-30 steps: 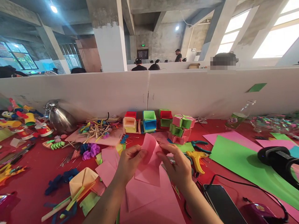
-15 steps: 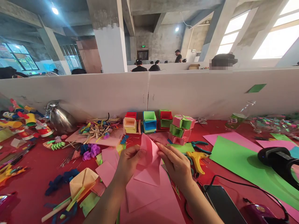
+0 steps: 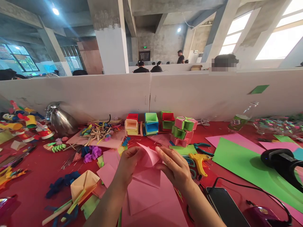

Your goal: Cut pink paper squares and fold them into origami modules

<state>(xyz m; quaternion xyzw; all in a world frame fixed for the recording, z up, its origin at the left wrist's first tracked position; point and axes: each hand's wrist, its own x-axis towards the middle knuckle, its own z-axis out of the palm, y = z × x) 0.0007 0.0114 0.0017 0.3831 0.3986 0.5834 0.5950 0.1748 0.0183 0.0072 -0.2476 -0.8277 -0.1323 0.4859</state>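
Note:
Between my two hands is a partly folded piece of pink paper, held up over the table. My left hand pinches its left side between thumb and fingers. On the other side my right hand grips the right edge, fingers bent over the fold. A flap of the paper tilts up toward the back, and a flatter part hangs below. Underneath lie flat pink sheets. Folded paper boxes in pink and green are stacked just beyond my hands.
Yellow hot glue gun, scissors and pliers lie right of my hands, with a phone and cable nearer. A big green sheet covers the right. Left are paper scraps, a beige folded paper and a metal jug.
The upright pink flap has been bent down and now leans lower. My right hand has turned, its fingers lying more over the fold; both hands stay in nearly the same place.

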